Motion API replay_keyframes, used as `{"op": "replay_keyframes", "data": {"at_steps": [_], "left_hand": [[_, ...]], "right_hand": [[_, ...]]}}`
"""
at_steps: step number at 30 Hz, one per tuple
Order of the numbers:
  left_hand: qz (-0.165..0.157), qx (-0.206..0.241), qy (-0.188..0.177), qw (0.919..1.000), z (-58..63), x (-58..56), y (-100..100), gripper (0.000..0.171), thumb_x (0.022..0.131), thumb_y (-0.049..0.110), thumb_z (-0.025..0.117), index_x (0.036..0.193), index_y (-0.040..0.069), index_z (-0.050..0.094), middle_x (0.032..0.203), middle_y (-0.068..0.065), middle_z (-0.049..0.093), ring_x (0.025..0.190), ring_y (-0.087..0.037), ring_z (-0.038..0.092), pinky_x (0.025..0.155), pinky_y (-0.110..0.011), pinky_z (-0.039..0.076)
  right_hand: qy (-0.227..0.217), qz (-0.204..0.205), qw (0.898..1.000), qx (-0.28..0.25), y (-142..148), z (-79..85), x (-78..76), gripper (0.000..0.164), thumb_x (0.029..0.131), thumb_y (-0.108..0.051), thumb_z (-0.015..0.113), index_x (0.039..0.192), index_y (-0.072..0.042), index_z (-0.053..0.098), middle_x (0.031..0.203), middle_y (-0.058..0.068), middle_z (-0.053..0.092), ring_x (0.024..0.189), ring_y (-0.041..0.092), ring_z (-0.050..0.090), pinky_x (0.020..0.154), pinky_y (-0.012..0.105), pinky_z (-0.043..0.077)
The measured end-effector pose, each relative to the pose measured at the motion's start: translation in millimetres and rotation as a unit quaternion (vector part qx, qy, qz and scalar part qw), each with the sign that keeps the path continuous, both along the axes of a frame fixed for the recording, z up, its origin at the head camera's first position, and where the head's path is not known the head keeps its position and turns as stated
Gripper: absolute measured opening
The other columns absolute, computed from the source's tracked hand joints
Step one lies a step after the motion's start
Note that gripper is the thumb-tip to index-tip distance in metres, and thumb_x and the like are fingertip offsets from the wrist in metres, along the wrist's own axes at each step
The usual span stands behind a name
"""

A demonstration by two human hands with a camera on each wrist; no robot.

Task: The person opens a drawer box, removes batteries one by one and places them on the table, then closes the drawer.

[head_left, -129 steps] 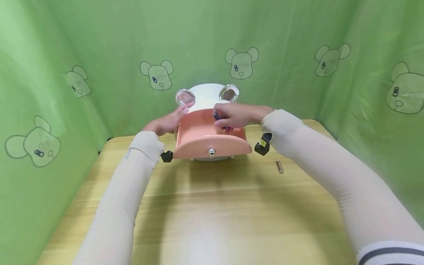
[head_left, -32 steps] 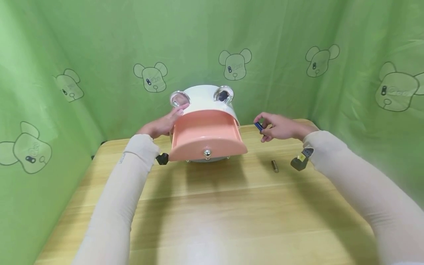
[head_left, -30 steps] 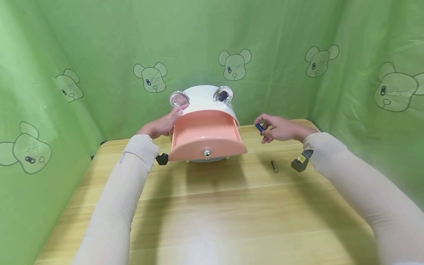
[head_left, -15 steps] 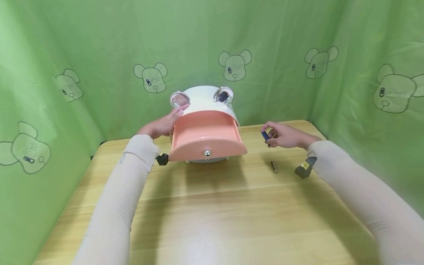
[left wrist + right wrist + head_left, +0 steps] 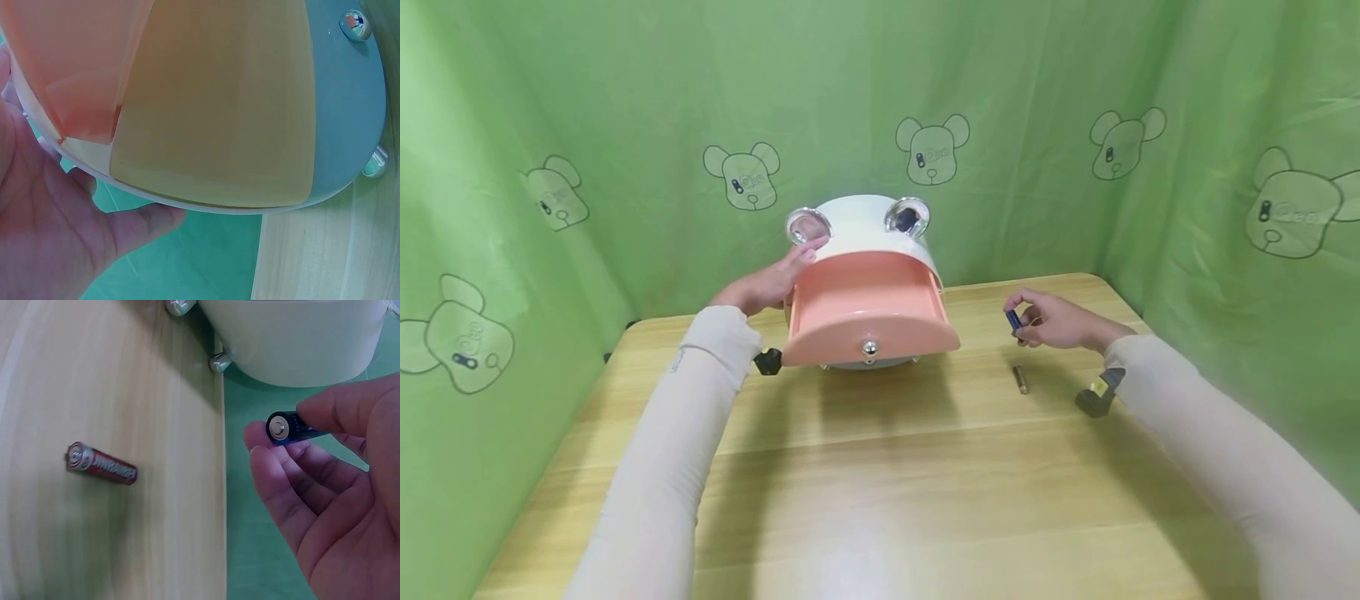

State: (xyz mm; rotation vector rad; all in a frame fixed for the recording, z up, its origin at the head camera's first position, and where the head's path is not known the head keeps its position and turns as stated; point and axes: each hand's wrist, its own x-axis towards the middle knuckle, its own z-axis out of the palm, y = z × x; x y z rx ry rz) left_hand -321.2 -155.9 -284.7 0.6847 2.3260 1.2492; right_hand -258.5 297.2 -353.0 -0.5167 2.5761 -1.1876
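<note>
A white desktop storage box [image 5: 857, 221] with two silver-rimmed round ears stands at the back of the table. Its pink drawer [image 5: 871, 337], with a silver knob, is pulled out, and nothing shows on the visible part of its floor. My left hand [image 5: 775, 279] rests against the box's left side, fingers extended; the left wrist view has the palm [image 5: 50, 219] beside the rim. Right of the box, my right hand [image 5: 1056, 321] pinches a blue battery [image 5: 294, 428] between thumb and fingers, above the table. A red-brown battery [image 5: 1020, 380] lies on the wood nearby.
The wooden table [image 5: 865, 483] extends toward me in front of the box. Green curtains [image 5: 820, 92] printed with bear heads enclose its back and sides. Small silver feet [image 5: 220, 362] hold the box up. A black wrist mount [image 5: 1095, 402] hangs under the right sleeve.
About four seconds ago my right hand was over the drawer with a dark battery. It moved out to the right, then lower and nearer me, still pinching the battery. The left hand stays put.
</note>
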Motion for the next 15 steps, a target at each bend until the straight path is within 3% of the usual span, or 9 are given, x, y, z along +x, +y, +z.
{"op": "replay_keyframes", "data": {"at_steps": [15], "left_hand": [[-0.003, 0.005, -0.006, 1.0000, 0.7, 1.3, -1.4, 0.056, 0.102, 0.056, 0.020, 0.154, 0.043, 0.005, 0.162, -0.008, -0.001, 0.133, -0.042, 0.036, 0.099, -0.064, 0.038]], "right_hand": [[-0.025, -0.013, 1.000, 0.006, 19.8, -28.0, 1.9, 0.043, 0.090, 0.002, 0.061, 0.127, 0.003, 0.040, 0.089, 0.015, 0.058, 0.082, 0.031, 0.061, 0.069, 0.035, 0.056]]}}
